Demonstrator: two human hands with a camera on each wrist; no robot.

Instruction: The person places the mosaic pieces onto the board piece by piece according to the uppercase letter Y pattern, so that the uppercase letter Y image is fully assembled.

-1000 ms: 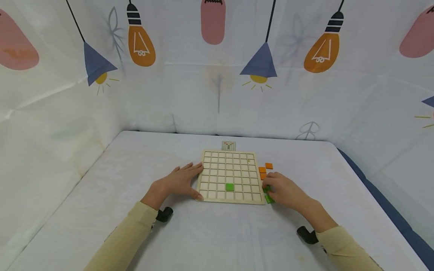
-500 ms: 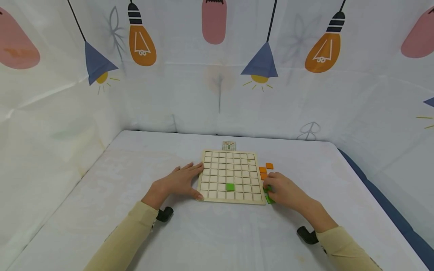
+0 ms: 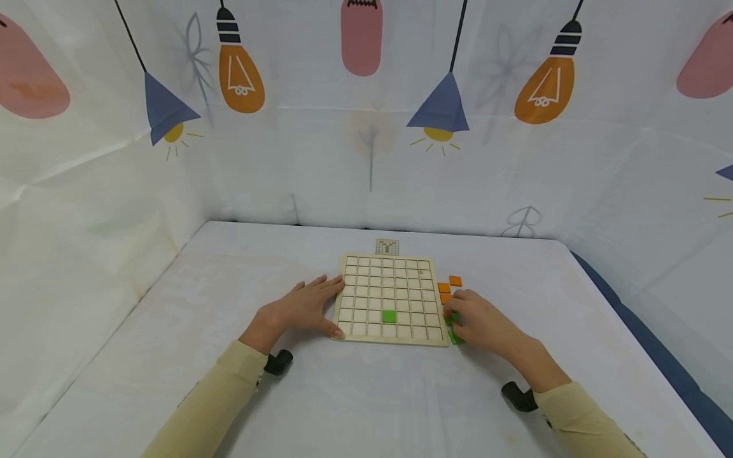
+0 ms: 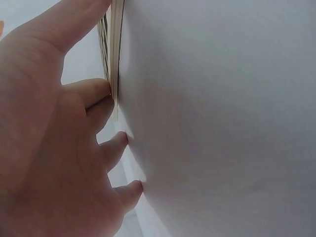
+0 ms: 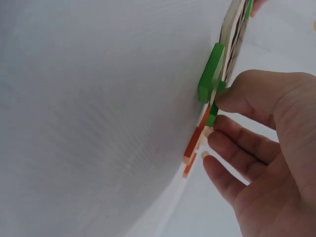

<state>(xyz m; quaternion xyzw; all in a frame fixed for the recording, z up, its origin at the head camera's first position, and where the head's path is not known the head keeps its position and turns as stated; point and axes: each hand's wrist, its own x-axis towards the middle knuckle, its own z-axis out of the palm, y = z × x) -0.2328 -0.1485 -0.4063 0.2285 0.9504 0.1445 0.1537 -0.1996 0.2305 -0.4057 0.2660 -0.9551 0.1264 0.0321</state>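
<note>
A wooden grid board (image 3: 375,291) lies on the table, with one green square tile (image 3: 389,316) in a cell of its lower part. Along the board's left edge rests my left hand (image 3: 303,310), fingers spread and thumb at the near corner; in the left wrist view its fingertips touch the board's side. My right hand (image 3: 483,321) is at the board's right edge. Its thumb and index finger pinch a green tile (image 5: 214,112), partly hidden by the fingers. Another green tile (image 3: 455,337) lies just nearer, flat on the table.
Several orange tiles (image 3: 455,280) lie right of the board, beyond my right hand. A small card with a printed grid pattern (image 3: 387,247) lies behind the board. White table (image 3: 366,401) surrounds everything, with a patterned curtain (image 3: 321,159) behind it.
</note>
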